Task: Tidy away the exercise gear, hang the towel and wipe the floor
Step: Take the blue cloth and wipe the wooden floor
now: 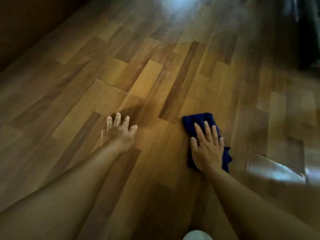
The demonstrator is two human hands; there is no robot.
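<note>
Pressing down flat, the right hand (207, 148) is being held on a dark blue cloth (199, 119), with its fingers (208, 130) stretched out straight and close together rather than curled, so the cloth is being pinned under the palm and not gripped. The cloth is lying folded on the wooden floor (147, 80), toward the right of the view, with its far edge showing beyond the fingertips and a rumpled corner sticking out beside the wrist. The left hand (118, 131) is being braced on the bare boards well apart from the cloth, with its fingers spread wide and nothing held in it; only the fingertips and palm are being rested on the wood. Both bare forearms are being extended forward from the bottom of the frame. A bright patch of light is being reflected on the boards at the top, and a paler reflection is showing at the lower right. A dark shape at the upper right corner is too blurred to be identified, and a small pale rounded object (197, 236) at the bottom edge cannot be identified either.
</note>
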